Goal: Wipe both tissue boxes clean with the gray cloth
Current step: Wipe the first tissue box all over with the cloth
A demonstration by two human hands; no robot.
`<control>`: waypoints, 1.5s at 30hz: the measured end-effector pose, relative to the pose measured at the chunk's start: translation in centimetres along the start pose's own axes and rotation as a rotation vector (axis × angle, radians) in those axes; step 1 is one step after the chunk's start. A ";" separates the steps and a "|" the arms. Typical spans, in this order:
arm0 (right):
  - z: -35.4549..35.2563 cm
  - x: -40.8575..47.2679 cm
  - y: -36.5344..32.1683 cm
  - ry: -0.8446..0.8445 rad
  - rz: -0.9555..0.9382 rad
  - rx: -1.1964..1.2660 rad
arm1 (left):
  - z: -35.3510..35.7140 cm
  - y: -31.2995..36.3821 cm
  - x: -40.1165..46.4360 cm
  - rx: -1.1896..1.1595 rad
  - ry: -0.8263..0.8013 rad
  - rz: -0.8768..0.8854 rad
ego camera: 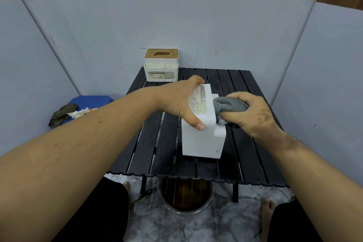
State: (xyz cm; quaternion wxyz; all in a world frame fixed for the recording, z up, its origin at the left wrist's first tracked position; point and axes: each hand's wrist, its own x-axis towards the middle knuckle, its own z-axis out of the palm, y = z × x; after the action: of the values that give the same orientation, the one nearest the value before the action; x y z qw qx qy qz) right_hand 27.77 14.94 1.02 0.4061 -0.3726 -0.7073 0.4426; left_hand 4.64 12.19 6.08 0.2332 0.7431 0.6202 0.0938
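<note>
1. Right hand [248, 113]: fingers curled round the bunched gray cloth [228, 107], pressing it against the right side of the near tissue box [202, 137].
2. Left hand [180, 104]: spread over the labelled top face of that box, thumb on the near edge, fingers curved over the far edge, gripping it.
3. Near tissue box: white, lying on its side at the middle of the black slatted table [245, 149].
4. Second tissue box [161, 66]: upright at the table's far left corner, brown slotted lid, speckled white body, untouched.
5. Left of the table: a blue surface [88, 101] carrying a dark rag [60, 116] and white scraps.
6. Beneath the near edge: a round bucket [185, 196] of brownish liquid.
</note>
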 end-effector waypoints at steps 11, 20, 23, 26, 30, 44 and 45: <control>0.4 -0.3 -1.1 -0.044 0.012 0.017 | 0.3 -0.2 -0.1 0.006 0.047 0.013; -1.1 -2.2 -1.5 -0.204 0.036 -0.001 | -0.2 0.7 -0.6 0.074 -0.004 -0.012; -2.9 -2.2 -1.1 -0.202 0.097 0.021 | -0.2 0.9 -0.7 0.085 -0.024 -0.022; -4.0 -2.5 0.0 -0.033 0.129 0.058 | -0.2 1.2 -0.7 0.066 -0.033 -0.013; -2.6 -2.3 -1.0 -0.039 0.061 0.043 | -0.1 1.4 -0.6 0.049 -0.028 -0.012; -2.3 -1.9 -1.0 0.256 0.153 -0.051 | -0.7 1.8 -0.1 0.032 -0.121 -0.040; -3.0 -2.0 -0.9 0.266 0.171 -0.012 | -1.0 1.8 0.1 0.047 -0.157 -0.037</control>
State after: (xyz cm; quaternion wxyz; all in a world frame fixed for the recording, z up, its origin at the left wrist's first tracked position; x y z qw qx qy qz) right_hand 31.12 13.90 2.18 0.4547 -0.4894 -0.6157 0.4180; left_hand 5.80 12.27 7.81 0.2655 0.7419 0.6155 0.0164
